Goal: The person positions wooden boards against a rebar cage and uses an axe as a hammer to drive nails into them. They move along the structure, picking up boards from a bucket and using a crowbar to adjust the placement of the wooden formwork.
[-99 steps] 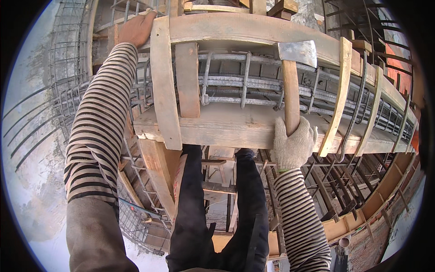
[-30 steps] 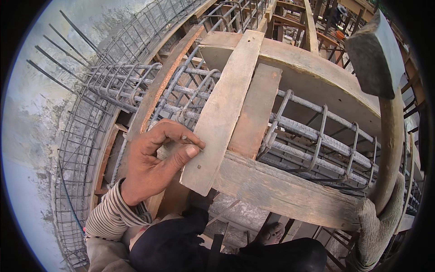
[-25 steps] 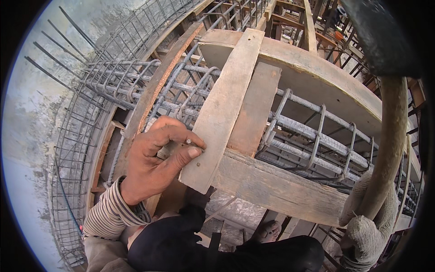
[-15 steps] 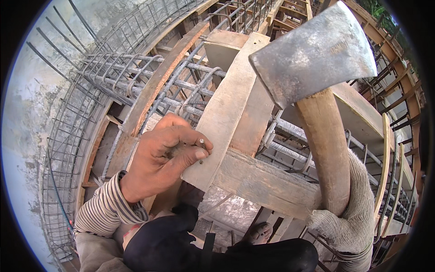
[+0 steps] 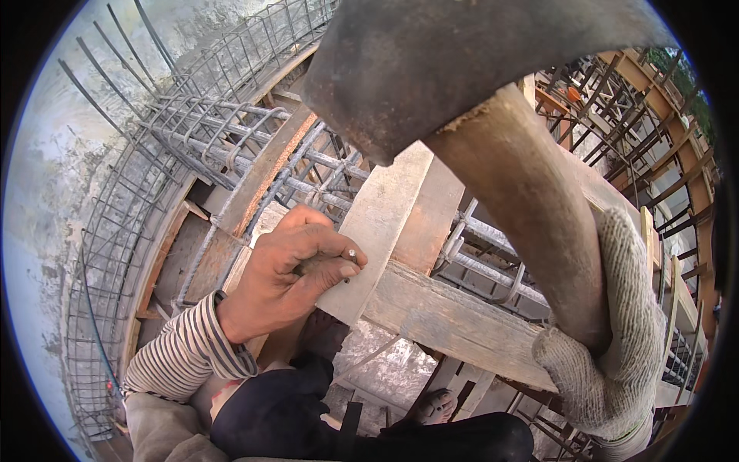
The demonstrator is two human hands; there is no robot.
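My bare left hand (image 5: pixel 289 273) is closed in a pinch around a nail (image 5: pixel 352 253), whose head shows between thumb and forefinger. The nail is held at the near end of a pale wooden board (image 5: pixel 382 223); a small dark spot shows on the wood just below the fingertips. My right hand (image 5: pixel 616 362), in a knitted glove, is wrapped around the wooden handle of a hatchet (image 5: pixel 531 185). The hatchet is raised, its dark steel head up close and covering the board's far end.
A weathered plank (image 5: pixel 462 319) runs crosswise under the board. Tied steel bars (image 5: pixel 331 163) lie between formwork boards. Along the wall at the left stands wire mesh (image 5: pixel 100 308), with upright bars (image 5: pixel 96 104) behind. A foot (image 5: pixel 437 406) shows below, among timbers.
The hatchet has come up closer to the view, its head shifting left and tilting. My left hand keeps its pinch on the nail at the board's end. The view has shifted slightly.
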